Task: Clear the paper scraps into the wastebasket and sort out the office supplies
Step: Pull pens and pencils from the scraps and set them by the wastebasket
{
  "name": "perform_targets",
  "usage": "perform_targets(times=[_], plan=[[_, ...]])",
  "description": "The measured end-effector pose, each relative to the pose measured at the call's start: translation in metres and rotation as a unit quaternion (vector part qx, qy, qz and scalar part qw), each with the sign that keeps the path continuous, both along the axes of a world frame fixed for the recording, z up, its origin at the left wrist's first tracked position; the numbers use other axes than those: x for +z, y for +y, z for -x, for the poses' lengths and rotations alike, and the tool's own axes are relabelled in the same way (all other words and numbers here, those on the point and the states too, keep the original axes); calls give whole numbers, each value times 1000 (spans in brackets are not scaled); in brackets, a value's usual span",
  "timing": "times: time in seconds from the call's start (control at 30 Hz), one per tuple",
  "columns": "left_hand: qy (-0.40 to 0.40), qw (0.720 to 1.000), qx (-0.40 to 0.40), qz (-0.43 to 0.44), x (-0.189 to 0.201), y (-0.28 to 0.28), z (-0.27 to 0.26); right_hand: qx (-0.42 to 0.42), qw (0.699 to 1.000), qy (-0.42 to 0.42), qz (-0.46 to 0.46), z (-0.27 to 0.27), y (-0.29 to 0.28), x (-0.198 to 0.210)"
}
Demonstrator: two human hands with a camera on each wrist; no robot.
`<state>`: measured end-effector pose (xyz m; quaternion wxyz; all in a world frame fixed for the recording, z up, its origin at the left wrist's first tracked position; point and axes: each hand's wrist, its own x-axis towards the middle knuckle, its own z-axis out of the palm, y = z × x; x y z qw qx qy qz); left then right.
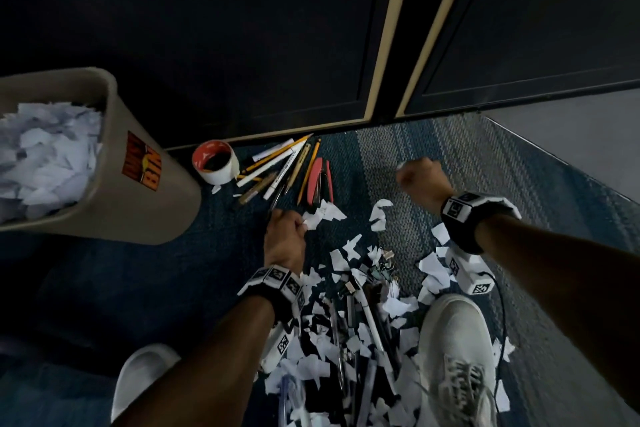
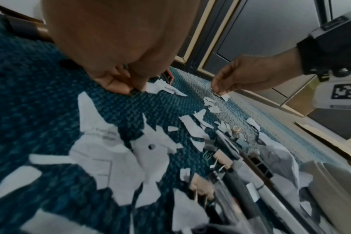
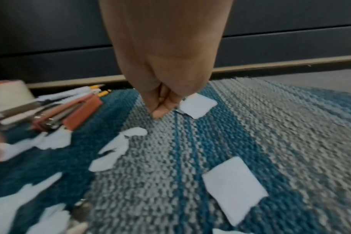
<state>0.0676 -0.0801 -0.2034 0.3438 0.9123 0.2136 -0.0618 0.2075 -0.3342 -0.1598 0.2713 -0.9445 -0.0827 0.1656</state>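
Note:
Torn white paper scraps (image 1: pixel 341 255) litter the blue carpet between my hands and feet. My left hand (image 1: pixel 284 232) is down on the carpet, its fingertips (image 2: pixel 118 88) curled and pinching the edge of a scrap (image 2: pixel 164 87) just below the red stapler (image 1: pixel 320 182). My right hand (image 1: pixel 419 181) hovers over the grey carpet stripe, its thumb and fingers (image 3: pixel 161 107) pinching a small white scrap (image 3: pixel 197 105). The tan wastebasket (image 1: pixel 138 205) stands at the left, holding many scraps.
Pens and pencils (image 1: pixel 277 167) and a tape roll (image 1: pixel 216 162) lie sorted by the dark cabinet doors (image 1: pixel 242 46). Binder clips (image 1: pixel 377 267) and more pens (image 1: pixel 367 316) are mixed into the scraps near my white shoes (image 1: pixel 453 357).

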Motion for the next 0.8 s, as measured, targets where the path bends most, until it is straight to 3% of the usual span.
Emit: perform_targets(times=[0.07, 0.17, 0.23, 0.33, 0.5, 0.73, 0.8], plan=[[26, 1000, 0, 9, 1, -2, -4, 49, 998, 12, -37, 6, 13, 10], [5, 998, -43, 55, 1, -12, -2, 72, 996, 32, -46, 14, 27, 16], [-15, 995, -74, 71, 0, -22, 1, 107, 992, 64, 26, 22, 29, 12], [-49, 996, -68, 20, 1, -29, -1, 152, 980, 73, 104, 41, 28, -5], [31, 997, 20, -67, 16, -31, -3, 135, 988, 42, 64, 61, 26, -22], [48, 999, 3, -17, 6, -41, -18, 138, 989, 50, 28, 55, 29, -28], [52, 998, -29, -29, -1, -45, -17, 88, 995, 43, -15, 49, 25, -24]])
